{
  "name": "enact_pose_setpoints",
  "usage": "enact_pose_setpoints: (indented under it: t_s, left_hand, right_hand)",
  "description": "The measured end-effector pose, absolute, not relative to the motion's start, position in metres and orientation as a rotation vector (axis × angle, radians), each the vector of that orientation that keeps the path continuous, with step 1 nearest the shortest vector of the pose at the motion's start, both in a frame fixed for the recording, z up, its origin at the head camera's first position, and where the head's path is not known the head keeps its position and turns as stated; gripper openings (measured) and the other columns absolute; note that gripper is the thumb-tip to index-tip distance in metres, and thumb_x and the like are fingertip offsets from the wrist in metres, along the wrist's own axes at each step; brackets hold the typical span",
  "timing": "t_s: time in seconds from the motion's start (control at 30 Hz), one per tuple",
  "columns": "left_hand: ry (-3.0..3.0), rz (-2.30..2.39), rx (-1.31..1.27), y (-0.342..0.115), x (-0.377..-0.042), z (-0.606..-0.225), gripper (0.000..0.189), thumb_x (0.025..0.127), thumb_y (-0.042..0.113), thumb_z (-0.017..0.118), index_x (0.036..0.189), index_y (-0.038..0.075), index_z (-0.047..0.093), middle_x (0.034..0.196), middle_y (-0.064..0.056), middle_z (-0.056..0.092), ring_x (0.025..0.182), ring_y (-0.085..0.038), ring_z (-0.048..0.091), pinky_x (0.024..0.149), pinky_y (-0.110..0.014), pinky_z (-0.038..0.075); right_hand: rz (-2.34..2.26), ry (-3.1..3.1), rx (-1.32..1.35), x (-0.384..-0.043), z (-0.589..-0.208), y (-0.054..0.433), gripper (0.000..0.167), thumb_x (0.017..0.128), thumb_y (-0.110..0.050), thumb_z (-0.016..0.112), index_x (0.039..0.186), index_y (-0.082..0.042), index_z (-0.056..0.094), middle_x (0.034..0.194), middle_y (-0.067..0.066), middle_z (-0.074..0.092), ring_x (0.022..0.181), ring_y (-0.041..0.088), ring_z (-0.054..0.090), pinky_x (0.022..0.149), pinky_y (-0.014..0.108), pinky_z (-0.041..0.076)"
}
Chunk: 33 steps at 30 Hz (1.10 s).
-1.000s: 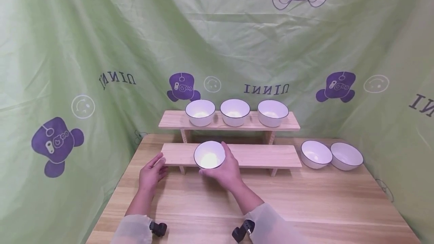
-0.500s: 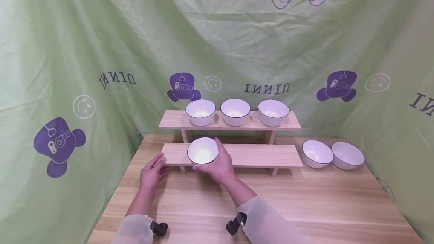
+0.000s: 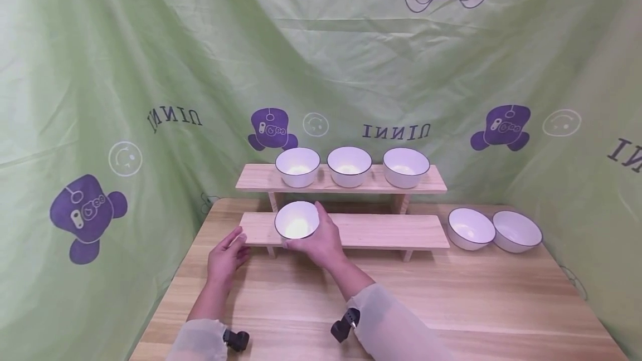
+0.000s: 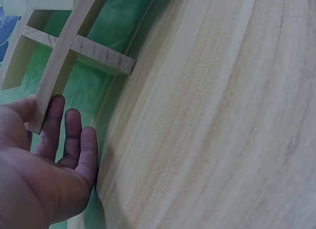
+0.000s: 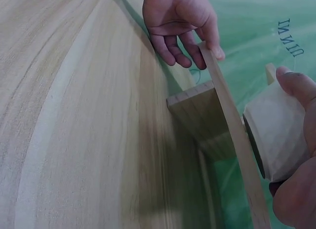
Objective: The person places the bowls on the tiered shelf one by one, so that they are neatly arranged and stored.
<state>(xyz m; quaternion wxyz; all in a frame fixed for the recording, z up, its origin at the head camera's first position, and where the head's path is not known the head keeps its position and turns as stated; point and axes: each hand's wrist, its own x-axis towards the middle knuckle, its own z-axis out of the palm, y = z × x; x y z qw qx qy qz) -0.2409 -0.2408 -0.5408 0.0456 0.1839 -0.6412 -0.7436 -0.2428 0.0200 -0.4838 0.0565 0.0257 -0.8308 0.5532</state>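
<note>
My right hand (image 3: 321,241) grips a white bowl (image 3: 296,220) with a dark rim, thumb at the near side and fingers round the right. The bowl is upright at the left part of the lower wooden shelf (image 3: 386,230); whether its base touches the board cannot be told. At the shelf's left end my left hand (image 3: 225,258) pinches the board. In the left wrist view, the fingers (image 4: 52,128) lie against the board's edge (image 4: 47,95), the thumb on its other side. The right wrist view shows the held bowl (image 5: 279,130) close beside the board (image 5: 232,120).
Behind stands a higher wooden shelf (image 3: 241,180) bearing three similar bowls, the middle one (image 3: 349,167) among them. Two more bowls, a nearer one (image 3: 471,229) and one farther right (image 3: 518,232), stand on the table (image 3: 451,305). A green patterned curtain (image 3: 321,60) surrounds the table.
My right hand has carried the bowl leftward and slightly back along the lower shelf, slowing in the last half second. The left hand stays at the shelf's end.
</note>
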Motion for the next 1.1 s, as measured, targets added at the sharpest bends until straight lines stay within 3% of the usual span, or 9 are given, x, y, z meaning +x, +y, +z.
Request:
enact_pose_setpoints:
  t_s: [0.63,1.1]
  left_hand:
    - [-1.968,-2.268,0.559,-0.2389,-0.2404,-0.5401,0.059,0.093,0.032,0.08,0.146,0.014,0.06,0.088,0.006,0.075,0.091,-0.02,0.073,0.093,-0.04,0.062]
    - [-2.01,-2.232,0.57,-0.2394,-0.2405,-0.5376,0.058,0.093,0.034,0.08,0.146,0.017,0.061,0.091,0.006,0.075,0.096,-0.023,0.072,0.094,-0.041,0.061]
  right_hand:
    - [1.67,-2.572,0.078,-0.2461,-0.485,0.0135,0.135,0.057,-0.043,0.102,0.164,-0.015,0.026,0.154,0.013,0.047,0.138,0.032,0.049,0.116,0.051,0.042]
    - [1.647,-2.566,0.151,-0.2448,-0.4832,0.0184,0.15,0.054,-0.046,0.104,0.167,-0.016,0.011,0.162,0.015,0.037,0.148,0.035,0.038,0.122,0.052,0.033]
